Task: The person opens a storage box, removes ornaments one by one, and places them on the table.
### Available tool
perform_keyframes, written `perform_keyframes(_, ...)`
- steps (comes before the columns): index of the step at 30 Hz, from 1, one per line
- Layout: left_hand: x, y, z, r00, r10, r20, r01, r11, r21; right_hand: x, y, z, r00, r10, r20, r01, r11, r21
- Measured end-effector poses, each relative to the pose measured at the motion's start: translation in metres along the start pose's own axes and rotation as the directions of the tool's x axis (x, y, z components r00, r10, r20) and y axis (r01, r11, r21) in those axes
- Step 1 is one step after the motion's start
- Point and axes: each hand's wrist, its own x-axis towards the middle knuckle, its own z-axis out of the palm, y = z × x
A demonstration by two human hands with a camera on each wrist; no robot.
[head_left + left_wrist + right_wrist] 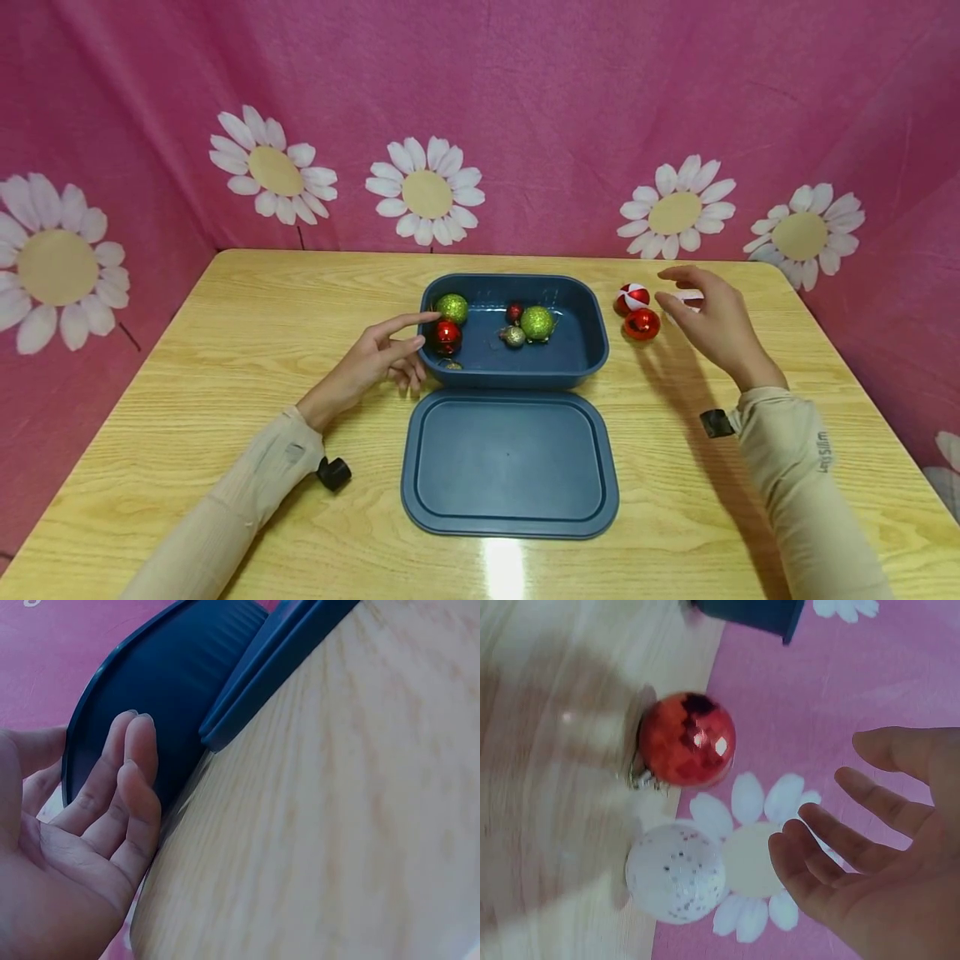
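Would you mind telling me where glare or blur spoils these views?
Head view: a bright glare patch on the table in front of the lid, otherwise sharp. Right wrist view: the tabletop is smeared with motion blur, the red bauble soft. Left wrist view: the wood grain looks soft.

A staged recording booth; pink daisy-print fabric backdrop (525, 125) encloses a bare wooden table (225, 375) on 3 sides.

Only one bit of writing shows: small dark lettering runs along the right sleeve (823, 450) near the wrist, too tiny and tilted to read. Nothing else carries text.
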Motion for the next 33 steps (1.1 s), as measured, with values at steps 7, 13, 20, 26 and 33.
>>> perform_keyframes(7, 0.000, 0.000, 0.000, 1.000, 0.002, 0.008, -0.002, 1.000, -0.017, 0.000, -0.016, 0.011, 0.998, -0.055, 0.008, 0.055, 0.998, 0.005)
perform_keyframes(13, -0.002, 0.003, -0.005, 1.000, -0.003, 0.003, 0.003, 1.000, -0.010, 0.008, -0.032, 0.029, 0.992, -0.122, 0.021, 0.121, 0.992, 0.032)
perform_keyframes(20, -0.004, 0.000, -0.003, 1.000, -0.022, -0.008, 0.022, 1.000, -0.008, 0.018, -0.053, 0.054, 0.979, -0.186, 0.079, 0.187, 0.982, 0.005)
perform_keyframes(26, -0.003, -0.001, 0.000, 1.000, -0.030, -0.009, 0.029, 0.999, -0.012, 0.022, -0.062, 0.069, 0.971, -0.189, 0.146, 0.186, 0.982, 0.038)
perform_keyframes(33, 0.000, -0.001, 0.000, 1.000, -0.018, -0.012, 0.018, 1.000, -0.012, 0.018, -0.068, 0.090, 0.957, -0.202, 0.206, 0.203, 0.979, 0.017)
